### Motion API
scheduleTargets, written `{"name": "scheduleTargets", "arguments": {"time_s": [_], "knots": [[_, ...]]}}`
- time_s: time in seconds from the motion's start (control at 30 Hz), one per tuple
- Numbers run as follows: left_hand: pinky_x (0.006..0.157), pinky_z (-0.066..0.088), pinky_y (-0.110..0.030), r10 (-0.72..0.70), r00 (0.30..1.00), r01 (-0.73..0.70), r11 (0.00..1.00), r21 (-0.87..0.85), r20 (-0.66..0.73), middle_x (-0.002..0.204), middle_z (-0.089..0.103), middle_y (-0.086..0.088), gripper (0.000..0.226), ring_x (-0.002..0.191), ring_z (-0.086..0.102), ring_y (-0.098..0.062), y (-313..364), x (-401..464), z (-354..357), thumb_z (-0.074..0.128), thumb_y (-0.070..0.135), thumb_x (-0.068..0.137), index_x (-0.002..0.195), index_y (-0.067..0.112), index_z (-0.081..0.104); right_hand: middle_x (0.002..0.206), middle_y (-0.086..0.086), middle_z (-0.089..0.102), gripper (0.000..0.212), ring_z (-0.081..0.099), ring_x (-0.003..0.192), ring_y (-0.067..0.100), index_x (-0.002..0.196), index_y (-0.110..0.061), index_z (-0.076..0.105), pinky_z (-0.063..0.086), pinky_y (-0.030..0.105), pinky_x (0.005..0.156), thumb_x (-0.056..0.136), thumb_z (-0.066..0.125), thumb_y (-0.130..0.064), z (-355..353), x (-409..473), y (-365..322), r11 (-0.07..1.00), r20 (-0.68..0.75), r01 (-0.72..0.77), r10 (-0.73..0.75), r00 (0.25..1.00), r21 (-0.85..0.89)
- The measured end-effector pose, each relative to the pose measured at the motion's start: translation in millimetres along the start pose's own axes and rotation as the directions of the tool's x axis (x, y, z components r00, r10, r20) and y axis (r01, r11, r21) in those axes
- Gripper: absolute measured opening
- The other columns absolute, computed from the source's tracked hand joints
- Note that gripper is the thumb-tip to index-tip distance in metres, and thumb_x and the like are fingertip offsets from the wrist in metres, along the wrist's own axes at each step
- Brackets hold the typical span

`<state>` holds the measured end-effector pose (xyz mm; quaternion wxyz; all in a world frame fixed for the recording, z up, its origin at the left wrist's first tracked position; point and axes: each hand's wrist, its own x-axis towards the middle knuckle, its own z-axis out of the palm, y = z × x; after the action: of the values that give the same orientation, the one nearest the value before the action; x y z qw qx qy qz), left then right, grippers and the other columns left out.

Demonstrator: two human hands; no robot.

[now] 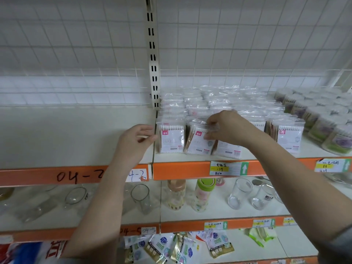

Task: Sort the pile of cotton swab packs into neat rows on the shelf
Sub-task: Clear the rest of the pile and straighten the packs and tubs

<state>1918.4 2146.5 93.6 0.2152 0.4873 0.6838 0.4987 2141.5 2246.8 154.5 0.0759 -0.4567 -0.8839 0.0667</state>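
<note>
Clear plastic cotton swab packs [215, 103] stand in several rows on the upper shelf [181, 168], right of the slotted upright. In the front row, the leftmost pack [171, 139] stands upright. My left hand [136, 142] is beside it, fingers loosely curled, fingertips touching its left edge. My right hand [226, 128] pinches the top flap of the second front pack [198, 140], which leans slightly. A third pack [227, 148] shows partly under my right wrist. Another front pack [287, 137] stands further right.
Round tubs of swabs [323, 119] fill the shelf's right end. The shelf section left of the upright [153, 54] is bare. Below are glasses [140, 198], bottles [202, 195] and price tags [228, 168]; the lowest shelf holds sachets [179, 246].
</note>
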Motion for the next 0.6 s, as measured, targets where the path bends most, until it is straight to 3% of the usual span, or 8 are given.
{"name": "scheduleTargets", "arguments": {"time_s": [0.13, 0.3, 0.43, 0.6], "knots": [[0.074, 0.041, -0.018, -0.004, 1.0, 0.003, 0.997, 0.076, 0.013, 0.098, 0.062, 0.01, 0.019, 0.092, 0.06, -0.009, -5.8, 12.9, -7.0, 0.061, 0.023, 0.09, 0.108, 0.026, 0.062, 0.114, 0.003, 0.061, 0.034, 0.051, 0.109, 0.021, 0.114, -0.015, 0.063, 0.045, 0.035, 0.09, 0.084, 0.067, -0.031, -9.2, 5.0, -2.8, 0.991, 0.079, 0.011, 0.0, 0.997, -0.133], [0.071, 0.041, -0.016, 0.004, 0.999, -0.008, 0.995, 0.101, 0.041, 0.1, 0.062, 0.009, 0.019, 0.091, 0.059, -0.008, -10.8, 23.1, -7.9, 0.059, 0.024, 0.091, 0.11, 0.025, 0.062, 0.116, 0.003, 0.06, 0.035, 0.051, 0.113, 0.024, 0.118, -0.016, 0.056, 0.037, 0.034, 0.092, 0.087, 0.064, -0.029, -7.7, 18.8, -14.7, 0.95, 0.119, 0.026, 0.012, 0.993, -0.31], [0.07, 0.039, -0.012, 0.013, 0.998, -0.021, 0.993, 0.119, 0.062, 0.101, 0.061, 0.008, 0.018, 0.09, 0.058, -0.006, -14.5, 27.9, -5.7, 0.058, 0.023, 0.092, 0.11, 0.025, 0.062, 0.116, 0.002, 0.059, 0.038, 0.054, 0.106, 0.022, 0.119, -0.017, 0.055, 0.046, 0.032, 0.083, 0.082, 0.064, -0.02, -4.5, 20.1, -16.2, 0.973, 0.104, 0.012, 0.013, 0.994, -0.232], [0.073, 0.041, -0.016, 0.012, 0.997, -0.023, 0.987, 0.156, 0.072, 0.104, 0.061, 0.007, 0.019, 0.096, 0.061, -0.011, -17.5, 41.6, -6.8, 0.052, 0.019, 0.095, 0.11, 0.024, 0.063, 0.14, 0.001, 0.042, 0.074, 0.042, 0.126, 0.021, 0.142, -0.024, 0.034, 0.037, 0.038, 0.103, 0.078, 0.072, -0.032, 0.3, 9.4, -31.2, 0.994, 0.055, 0.073, -0.069, 0.996, -0.081]]}}
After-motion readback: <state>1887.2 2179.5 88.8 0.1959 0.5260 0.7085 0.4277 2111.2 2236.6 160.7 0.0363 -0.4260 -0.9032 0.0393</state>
